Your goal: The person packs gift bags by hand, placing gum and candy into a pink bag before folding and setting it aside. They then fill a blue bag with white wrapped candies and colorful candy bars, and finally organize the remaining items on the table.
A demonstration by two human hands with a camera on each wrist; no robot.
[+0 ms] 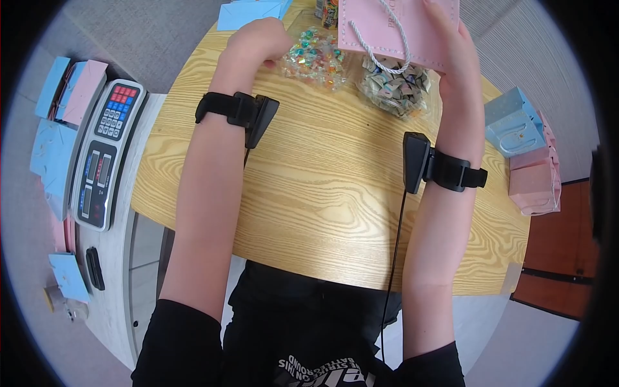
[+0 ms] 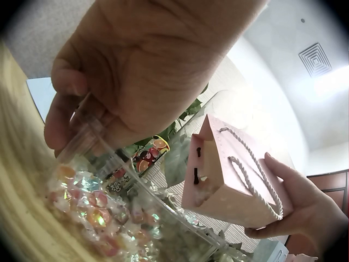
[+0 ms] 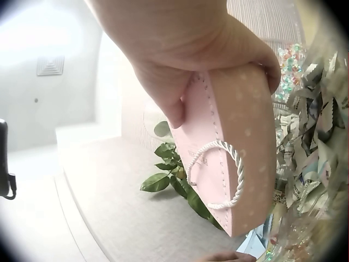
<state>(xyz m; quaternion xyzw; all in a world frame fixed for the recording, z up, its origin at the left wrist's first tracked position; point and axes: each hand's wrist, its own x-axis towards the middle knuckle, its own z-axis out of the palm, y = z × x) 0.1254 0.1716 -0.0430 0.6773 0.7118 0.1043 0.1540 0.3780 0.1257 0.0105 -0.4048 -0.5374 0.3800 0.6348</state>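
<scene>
My right hand [image 1: 461, 61] grips a pink paper gift bag [image 1: 425, 35] above the far side of the table. The thumb lies on the printed face, with fingers round the side in the right wrist view. White twisted rope handles [image 2: 253, 183] hang from the bag, which is tilted with its opening towards the left hand. My left hand [image 1: 261, 42] pinches the edge of a clear plastic container [image 2: 143, 188]. Shiny wrapped candies [image 1: 316, 58] in several colours lie inside it. Beside them sits a heap of grey-green wrapped packets [image 1: 396, 87], under the gift bag.
Light blue bags [image 1: 251, 14] lie at the far left edge, and a blue bag [image 1: 514, 122] and a pink bag [image 1: 535, 180] stand at the right. A digital scale [image 1: 109, 155] is on a side counter with more bags. A fruit-print packet [image 2: 150, 155] stands behind the candies.
</scene>
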